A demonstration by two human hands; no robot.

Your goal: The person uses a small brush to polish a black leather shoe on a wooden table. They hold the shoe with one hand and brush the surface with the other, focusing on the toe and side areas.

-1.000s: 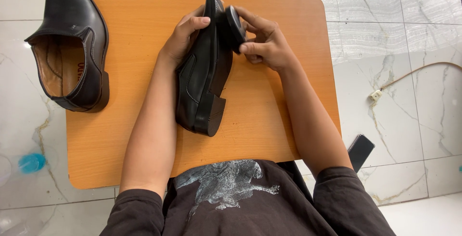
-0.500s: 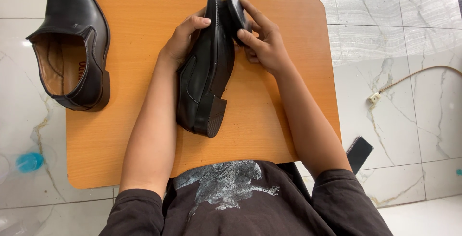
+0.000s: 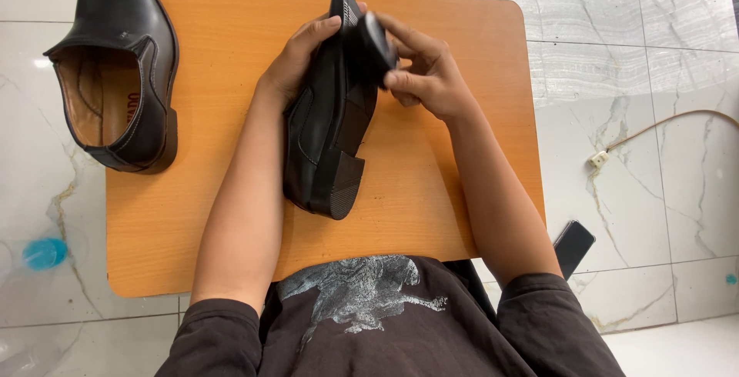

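White marble-veined floor tiles (image 3: pixel 654 31) all around, filling the frame edges. Orange wooden board (image 3: pixel 208 215) across the middle, flat, wide, rounded at the corners, reaching from upper centre down to the dark printed shirt (image 3: pixel 362 323) at the bottom edge. Black leather shoe (image 3: pixel 327 138) at centre frame, tipped on its side on the board, heel toward the lower middle, toe up near the top edge, sole facing right. Second black shoe (image 3: pixel 115 77) in the upper left, upright, tan lining showing, half on the board and half over the tiles. Left hand (image 3: pixel 296 58) curled around the toe end of the centre shoe, fingers wrapped over its upper, gripping it. Right hand (image 3: pixel 427 73) just right of the toe, fingers pinched on a small round black brush (image 3: pixel 377 38) pressed against the shoe's sole edge. Dark phone (image 3: pixel 573 246) on the tiles at lower right, beside the board. Pale cable with a plug (image 3: pixel 599 160) at right. Blue cap (image 3: pixel 44 254) at lower left.
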